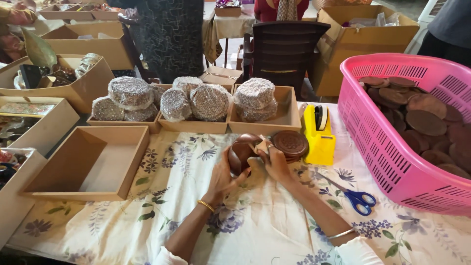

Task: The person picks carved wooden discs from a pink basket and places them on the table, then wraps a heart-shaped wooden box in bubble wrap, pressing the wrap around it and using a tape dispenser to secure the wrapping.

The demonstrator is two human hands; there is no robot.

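Over a floral tablecloth (255, 221), the left hand (223, 176) grips a round brown wooden box (241, 149) while the right hand (275, 164) clasps its carved lid (290, 144). Fingers hide the join. A pink basket (387, 157) runs off frame, beside blue-handled scissors (360, 200).

left hand (226, 172) cupped, right hand (275, 163) gripping (together)

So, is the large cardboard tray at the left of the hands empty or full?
Empty. The large cardboard tray shows only its bare bottom, while the three smaller trays behind it hold wrapped round bundles.
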